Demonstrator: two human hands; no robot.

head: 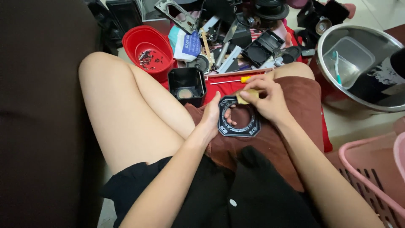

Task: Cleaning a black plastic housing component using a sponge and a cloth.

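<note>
- Person seated on the floor, knees up; work rests on the lap over a brown cloth (291, 109).
- Left hand (211, 116) grips the black octagonal plastic frame with a round opening (238, 118) by its left edge; fingers closed around the rim, fingertips showing through the opening.
- Right hand (265, 99) pinches a small tan pad (244, 97) between narrow fingers, pressed on the frame's upper rim.
- Frame looks dark and matte, with small holes around the ring; how much of it has been wiped cannot be told. Judged mid-way: only the top rim under the pad.
- Near the knees: a black square plastic box (187, 85), a red plastic tub with small screws (148, 51), a yellow-handled screwdriver (232, 80).
- Right side: a steel basin (363, 38), a pink plastic basket (371, 177).
</note>
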